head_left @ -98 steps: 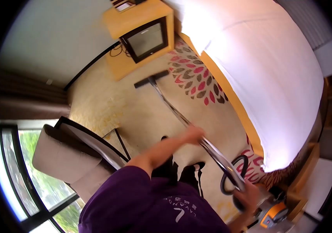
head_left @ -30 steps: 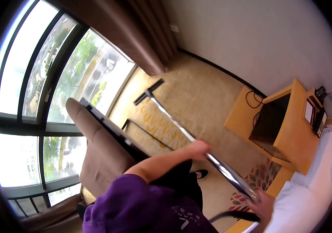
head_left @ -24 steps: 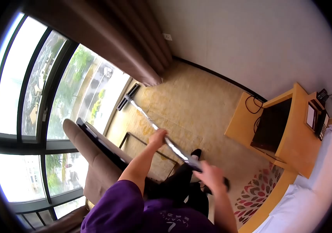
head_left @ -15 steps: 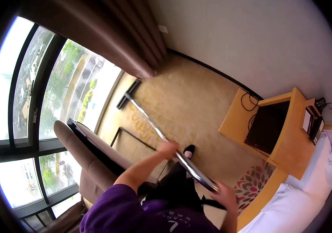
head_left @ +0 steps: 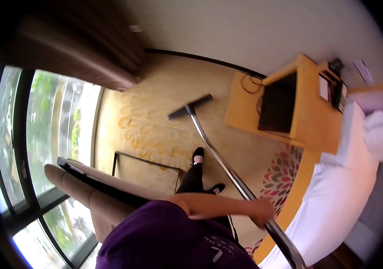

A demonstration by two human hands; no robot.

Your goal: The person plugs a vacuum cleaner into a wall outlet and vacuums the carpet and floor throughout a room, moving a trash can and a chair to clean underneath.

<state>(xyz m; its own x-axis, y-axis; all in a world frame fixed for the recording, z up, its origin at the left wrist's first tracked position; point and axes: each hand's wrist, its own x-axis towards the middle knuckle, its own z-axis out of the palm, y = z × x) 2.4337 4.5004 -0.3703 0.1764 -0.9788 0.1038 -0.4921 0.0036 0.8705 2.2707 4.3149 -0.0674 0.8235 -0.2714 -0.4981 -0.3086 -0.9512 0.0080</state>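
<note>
My left hand [head_left: 263, 212] is closed around the chrome tube of a vacuum wand [head_left: 228, 170]. From there the tube slants up and left to a wide dark floor head [head_left: 190, 107], which lies on the patterned carpet [head_left: 149, 121]. The tube's near end runs out of view at the bottom right. My right hand is out of view. A purple sleeve [head_left: 149, 233] covers my left upper arm. Below the wand's middle are my feet in black shoes, one shoe [head_left: 198, 154] further forward than the other.
A beige sofa [head_left: 101, 206] and a dark-framed low table [head_left: 146, 160] stand at left, beside tall windows [head_left: 19, 143]. A brown curtain [head_left: 75, 49] hangs in the corner. To the right are a wooden cabinet [head_left: 317, 121] and a white-covered bed [head_left: 330, 197].
The floor head has moved away from the window toward the cabinet. My left hand has swung right and down with the tube. My right hand has left the view. The camera has shifted.
</note>
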